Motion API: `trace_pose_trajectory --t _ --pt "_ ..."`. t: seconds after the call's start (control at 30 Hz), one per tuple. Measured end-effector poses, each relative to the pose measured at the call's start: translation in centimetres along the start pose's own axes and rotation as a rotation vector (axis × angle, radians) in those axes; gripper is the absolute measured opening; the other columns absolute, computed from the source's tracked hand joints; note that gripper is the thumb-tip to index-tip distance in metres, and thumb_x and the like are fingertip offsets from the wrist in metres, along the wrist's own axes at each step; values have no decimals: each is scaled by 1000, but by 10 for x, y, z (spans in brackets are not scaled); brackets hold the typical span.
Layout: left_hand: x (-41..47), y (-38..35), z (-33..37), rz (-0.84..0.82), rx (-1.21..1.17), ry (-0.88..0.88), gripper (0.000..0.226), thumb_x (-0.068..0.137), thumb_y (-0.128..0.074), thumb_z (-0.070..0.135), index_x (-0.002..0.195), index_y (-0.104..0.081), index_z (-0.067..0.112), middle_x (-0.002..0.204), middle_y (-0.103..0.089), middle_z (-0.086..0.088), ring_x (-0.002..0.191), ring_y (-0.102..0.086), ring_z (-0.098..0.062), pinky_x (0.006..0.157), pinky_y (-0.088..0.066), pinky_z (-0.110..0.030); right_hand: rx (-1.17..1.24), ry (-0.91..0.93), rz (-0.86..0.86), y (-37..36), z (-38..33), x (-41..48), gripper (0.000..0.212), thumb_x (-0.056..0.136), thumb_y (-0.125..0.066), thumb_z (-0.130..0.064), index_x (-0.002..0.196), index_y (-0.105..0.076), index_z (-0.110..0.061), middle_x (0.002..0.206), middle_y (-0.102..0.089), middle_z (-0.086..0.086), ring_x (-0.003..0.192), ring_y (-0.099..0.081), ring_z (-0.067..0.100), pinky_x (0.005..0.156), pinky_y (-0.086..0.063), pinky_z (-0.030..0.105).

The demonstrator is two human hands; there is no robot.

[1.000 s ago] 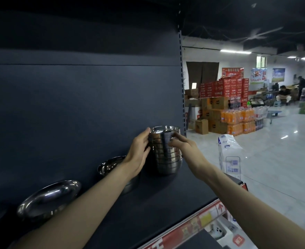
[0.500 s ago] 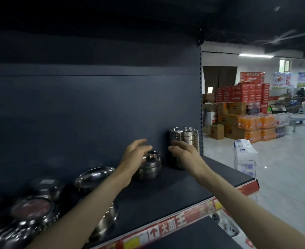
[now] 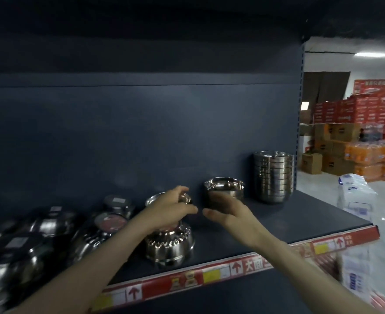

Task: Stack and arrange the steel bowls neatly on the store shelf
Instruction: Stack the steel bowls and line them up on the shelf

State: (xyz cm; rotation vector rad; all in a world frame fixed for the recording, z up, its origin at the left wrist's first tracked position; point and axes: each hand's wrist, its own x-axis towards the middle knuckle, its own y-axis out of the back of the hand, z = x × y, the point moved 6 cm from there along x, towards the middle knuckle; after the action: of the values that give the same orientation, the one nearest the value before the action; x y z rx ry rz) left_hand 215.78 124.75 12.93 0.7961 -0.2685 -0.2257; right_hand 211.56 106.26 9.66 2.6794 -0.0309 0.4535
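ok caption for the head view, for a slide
Restocking steel bowls: left hand over a bowl stack, right hand open before a short stack, tall stack at the shelf's right end.

A tall stack of steel bowls [image 3: 273, 177] stood at the shelf's [image 3: 277, 220] right end, a short stack [image 3: 224, 188] just beside it; a fluted bowl [image 3: 170, 248] lay upside down near the front edge, loose bowls [image 3: 51, 227] jumbled further left

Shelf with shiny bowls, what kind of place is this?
Probably a shop or its stockroom: a red price strip lines the shelf, steel bowls stand stacked, and red cartons and orange drink packs pile up behind.
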Motion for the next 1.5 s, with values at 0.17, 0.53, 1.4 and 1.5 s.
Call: trace_pose_trajectory --t 0.17,0.53,1.4,1.5 --pt "-10 9 -25 -345 439 43 103 64 -98 44 151 -49 22 144 -65 -3 131 -61 -24 112 -51 -43 -100 -24 -139 -46 8 -9 81 85 -84 -47 155 -48 -30 140 -60 -16 126 -61 5 102 -49 23" --pt "-8 2 -47 -453 758 126 131 63 -102 36 164 -19 40 158 -51 6 143 -50 -28 116 -44 -42 -177 -29 -194 -87 31 -7 75 79 -94 -28 129 -44 -48 118 -65 -29 109 -60 -14 86 -47 3" --pt "9 12 4 -81 76 -201 136 49 -92 79 164 -33 37 156 -48 22 142 -49 -5 122 -40 -33 78 28 18 13 12 -12 50 89 -79 -38 135 -66 -27 121 -78 -4 117 -71 16 110 -54 43" --pt "17 1 22 -27 -125 -248 138 42 -91 85 161 -38 39 147 -60 19 133 -58 -3 118 -47 -39 106 51 79 42 3 -16 33 95 -75 -38 121 -70 -18 113 -76 6 109 -70 22 105 -53 40"
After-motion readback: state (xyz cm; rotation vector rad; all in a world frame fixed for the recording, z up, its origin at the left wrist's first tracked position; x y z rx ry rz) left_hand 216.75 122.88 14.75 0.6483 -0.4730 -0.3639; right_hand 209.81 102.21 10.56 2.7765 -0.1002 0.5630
